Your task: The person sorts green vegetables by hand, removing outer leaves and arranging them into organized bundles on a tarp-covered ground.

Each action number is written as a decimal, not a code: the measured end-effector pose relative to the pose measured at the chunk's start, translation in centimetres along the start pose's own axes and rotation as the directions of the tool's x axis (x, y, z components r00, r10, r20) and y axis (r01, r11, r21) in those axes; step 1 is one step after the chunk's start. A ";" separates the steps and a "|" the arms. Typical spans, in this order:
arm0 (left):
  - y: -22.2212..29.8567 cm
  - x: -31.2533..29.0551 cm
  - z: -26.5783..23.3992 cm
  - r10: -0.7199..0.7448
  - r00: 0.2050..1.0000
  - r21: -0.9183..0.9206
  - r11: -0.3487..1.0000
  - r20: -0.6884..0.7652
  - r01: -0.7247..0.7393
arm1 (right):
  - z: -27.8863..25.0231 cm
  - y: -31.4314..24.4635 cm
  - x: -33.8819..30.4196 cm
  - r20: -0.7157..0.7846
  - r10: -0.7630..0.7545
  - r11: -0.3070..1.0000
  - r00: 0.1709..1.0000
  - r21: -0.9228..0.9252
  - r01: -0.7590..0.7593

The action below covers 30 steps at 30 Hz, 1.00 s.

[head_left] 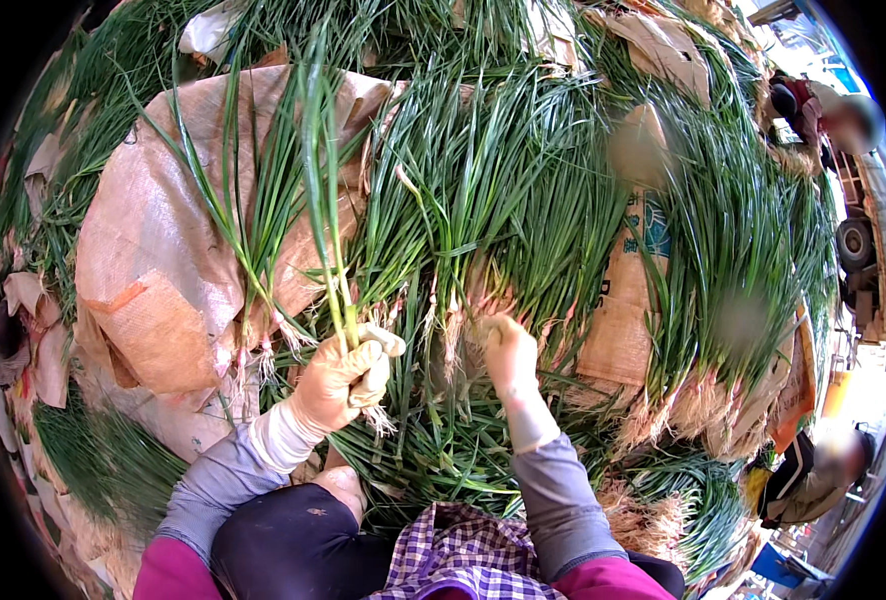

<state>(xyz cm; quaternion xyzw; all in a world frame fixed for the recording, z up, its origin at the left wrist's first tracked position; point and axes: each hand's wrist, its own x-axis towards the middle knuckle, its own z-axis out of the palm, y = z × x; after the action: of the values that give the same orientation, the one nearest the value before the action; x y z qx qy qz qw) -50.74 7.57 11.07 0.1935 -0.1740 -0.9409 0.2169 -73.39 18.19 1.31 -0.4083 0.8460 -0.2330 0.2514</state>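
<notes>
My left hand [341,385], in a pale glove, is closed round the lower stems of a few green garlic stalks [330,260]. Their long leaves point away from me, and roots hang out below the fist. My right hand [511,355], gloved too, is at the root ends of a wide heap of green garlic [503,190]. Its fingertips blur into the pale roots, so I cannot tell whether they grip any. A few separate stalks [273,200] lie to the left of the held ones, across a woven sack [163,260].
Loose green leaves [433,470] cover the place before my knees. Another printed sack [618,320] lies among the stalks on the right. A root-ended bundle [653,520] sits at the lower right. Two other people [813,480] and a vehicle wheel [855,243] show at the right edge.
</notes>
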 end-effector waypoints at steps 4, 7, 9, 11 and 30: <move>-0.6 0.0 -0.3 -0.063 0.966 -0.026 0.998 -0.250 0.058 | 1.5 -4.1 4.6 0.173 0.221 0.975 0.960 -0.076 -0.210; -1.2 0.6 0.2 -0.046 0.968 0.025 0.998 -0.246 0.053 | 3.6 -5.1 6.5 0.163 0.298 0.915 0.941 -0.330 -0.232; -1.1 0.2 0.3 -0.009 0.969 0.088 0.996 -0.248 0.032 | 3.0 -5.5 7.5 0.205 0.336 0.932 0.920 0.072 -0.356; -0.8 -0.4 -0.2 -0.003 0.973 0.102 0.994 -0.232 0.027 | -1.4 -7.8 6.8 0.091 0.308 0.770 0.947 0.561 -0.304; -1.0 0.1 -2.6 -0.108 0.894 -0.119 0.991 -0.435 0.062 | 0.7 -3.0 3.5 0.029 0.304 0.888 0.952 0.352 -0.294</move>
<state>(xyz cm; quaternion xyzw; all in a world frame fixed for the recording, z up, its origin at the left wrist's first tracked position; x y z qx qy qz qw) -50.02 7.75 8.33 0.3976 -0.0637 -0.8888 0.2189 -73.13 13.55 1.82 -0.2183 0.8466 -0.3448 0.3417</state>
